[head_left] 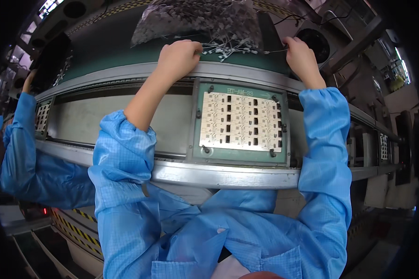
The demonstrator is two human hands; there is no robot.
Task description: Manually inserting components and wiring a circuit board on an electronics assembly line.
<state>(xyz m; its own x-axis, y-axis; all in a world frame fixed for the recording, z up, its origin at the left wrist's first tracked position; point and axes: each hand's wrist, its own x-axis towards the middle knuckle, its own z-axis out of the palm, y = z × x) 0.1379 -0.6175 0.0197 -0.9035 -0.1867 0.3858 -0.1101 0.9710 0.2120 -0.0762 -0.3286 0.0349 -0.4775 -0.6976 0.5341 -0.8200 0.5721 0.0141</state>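
Both my hands reach over the far rail to a small pile of thin white connector cables [228, 50] on the green surface. My left hand [179, 56] is closed at the left end of the pile, its fingertips mostly hidden; what it grips I cannot make out. With thumb and finger, my right hand [303, 59] pinches the end of a thin white cable [275, 51] that stretches toward the pile. Behind lies a clear plastic bag [195, 21] full of similar cables. Nearer me, a pale circuit board panel [240, 122] sits in a green carrier [242, 157].
The carrier rests between a near metal rail [223, 176] and a far metal rail [228, 69]. A black round-faced device [313, 44] stands beside my right hand. At the left, another person's blue sleeve [21, 125] reaches over the line. Another board [43, 116] lies there.
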